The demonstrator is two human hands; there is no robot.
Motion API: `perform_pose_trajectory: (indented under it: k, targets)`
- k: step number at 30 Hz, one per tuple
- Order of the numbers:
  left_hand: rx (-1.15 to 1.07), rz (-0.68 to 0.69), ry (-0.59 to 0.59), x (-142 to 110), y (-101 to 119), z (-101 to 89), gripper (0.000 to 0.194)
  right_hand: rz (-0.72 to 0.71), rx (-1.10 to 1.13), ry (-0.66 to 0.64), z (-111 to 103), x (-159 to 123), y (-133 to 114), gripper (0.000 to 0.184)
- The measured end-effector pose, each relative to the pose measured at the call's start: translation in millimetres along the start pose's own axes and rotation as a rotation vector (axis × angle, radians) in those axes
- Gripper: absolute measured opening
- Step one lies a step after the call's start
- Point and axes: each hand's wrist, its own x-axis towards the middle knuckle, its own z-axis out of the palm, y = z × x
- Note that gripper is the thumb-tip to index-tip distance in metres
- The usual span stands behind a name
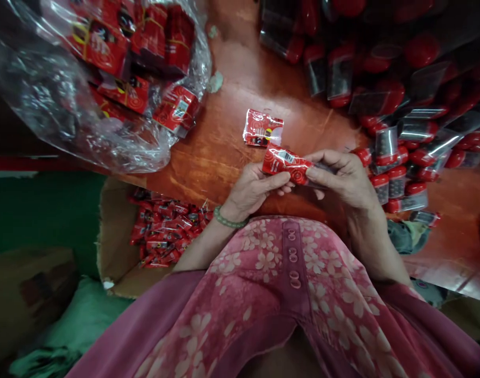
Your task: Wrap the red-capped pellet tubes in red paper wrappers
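Red foil packet [287, 165] at frame centre, long axis near-horizontal, sloping slightly down rightward; left hand [253, 190] and right hand [340, 178] each pinch one end, fingers closed narrowly.

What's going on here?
A person in a pink floral top holds a red foil packet between the left hand and right hand, over a reddish wooden table. Another red packet lies just ahead. A clear bag of red packets sits left, small red packets fill a cardboard box at lower left, and red-capped clear tubes lie piled right.
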Motion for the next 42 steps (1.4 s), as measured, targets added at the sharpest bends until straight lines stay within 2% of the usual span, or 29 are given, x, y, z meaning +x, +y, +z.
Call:
perform_pose_trajectory:
  k: [3, 8, 11, 16, 20, 22, 25, 28, 33, 37, 39, 42]
  targets:
    - [0.031, 0.062, 0.110, 1.6, -4.7, 4.8, 0.044, -0.020, 0.067, 0.010, 3.9, -2.0, 10.6, 0.031]
    - [-0.006, 0.000, 0.107, 1.7, -7.4, 8.2, 0.049, -0.056, 0.081, 0.085, 7.4, -4.3, 23.5, 0.029]
    - [-0.011, -0.012, 0.126, 2.7, -10.8, 9.6, 0.049, -0.085, 0.009, 0.138, 12.6, -6.1, 26.6, 0.034]
    - [0.083, 0.039, 0.150, 4.4, -15.1, 7.2, 0.049, -0.179, -0.084, 0.304, 25.4, -6.7, 33.2, 0.038]
    - [0.127, 0.096, 0.175, 6.7, -15.8, 4.8, 0.048, -0.234, -0.030, 0.346, 31.7, -2.2, 43.8, 0.038]
    - [0.121, 0.123, 0.220, 8.2, -15.1, 4.8, 0.049, -0.276, -0.079, 0.368, 32.8, -0.5, 47.4, 0.037]
    - [0.058, 0.167, 0.246, 9.7, -12.5, 5.9, 0.046, -0.305, -0.143, 0.321, 32.9, 0.1, 48.4, 0.036]
    - [-0.058, 0.201, 0.192, 10.4, -9.1, 8.0, 0.042, -0.272, -0.102, 0.266, 33.6, 0.8, 47.1, 0.033]
    - [-0.095, 0.158, 0.150, 12.8, -7.6, 9.4, 0.039, -0.240, -0.116, 0.295, 34.9, 3.5, 47.1, 0.035]
    - [-0.038, 0.170, 0.210, 15.3, -6.5, 4.5, 0.039, -0.201, -0.058, 0.199, 28.9, -1.2, 43.5, 0.040]
    - [-0.036, 0.202, 0.254, 16.4, -4.5, 2.0, 0.039, -0.154, -0.025, 0.140, 25.1, -5.4, 40.9, 0.037]
    - [-0.037, 0.231, 0.265, 17.8, -1.0, 1.4, 0.039, -0.109, -0.030, 0.136, 22.8, -8.7, 39.1, 0.030]
